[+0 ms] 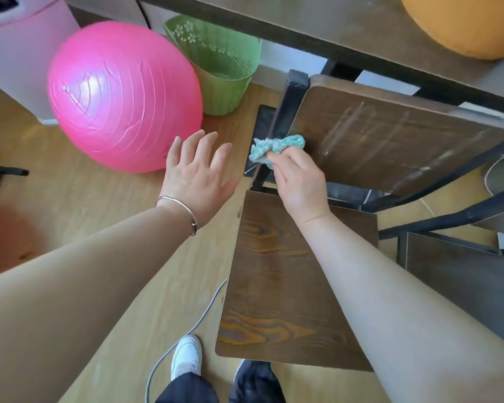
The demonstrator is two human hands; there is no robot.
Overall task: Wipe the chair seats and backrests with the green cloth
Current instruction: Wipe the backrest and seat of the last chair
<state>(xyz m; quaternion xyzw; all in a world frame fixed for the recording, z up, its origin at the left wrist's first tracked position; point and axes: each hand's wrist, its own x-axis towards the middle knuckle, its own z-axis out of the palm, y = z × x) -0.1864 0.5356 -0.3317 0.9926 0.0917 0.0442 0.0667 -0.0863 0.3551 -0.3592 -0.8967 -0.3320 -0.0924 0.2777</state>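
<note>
At the left edge of the chair seat [390, 141], the right hand [298, 184] grips the green cloth [277, 148]. Its fingers [274, 156] are curled and pinch the near end of the cloth, which is bunched. The far end of the cloth touches the brown seat where it meets the black metal frame [291, 94]. The seat shows pale streaks across its surface. The right forearm passes over the wooden backrest [280, 286], which is nearer to the person than the seat; I cannot tell if the arm touches it.

The left hand [200, 175] holds nothing. Its fingers [205, 144] are straight and spread apart, with the palm facing down above the wooden floor [70, 199], just beside the chair. A thin bracelet [181, 206] sits on this wrist.

Near the left hand, a pink exercise ball [122, 94] lies on the floor, and a green perforated basket [221, 68] stands behind it. The far part of the seat goes under a table [332, 24], which carries a round orange object [472, 21]. A grey cable [186, 330] runs over the floor beside the backrest.
</note>
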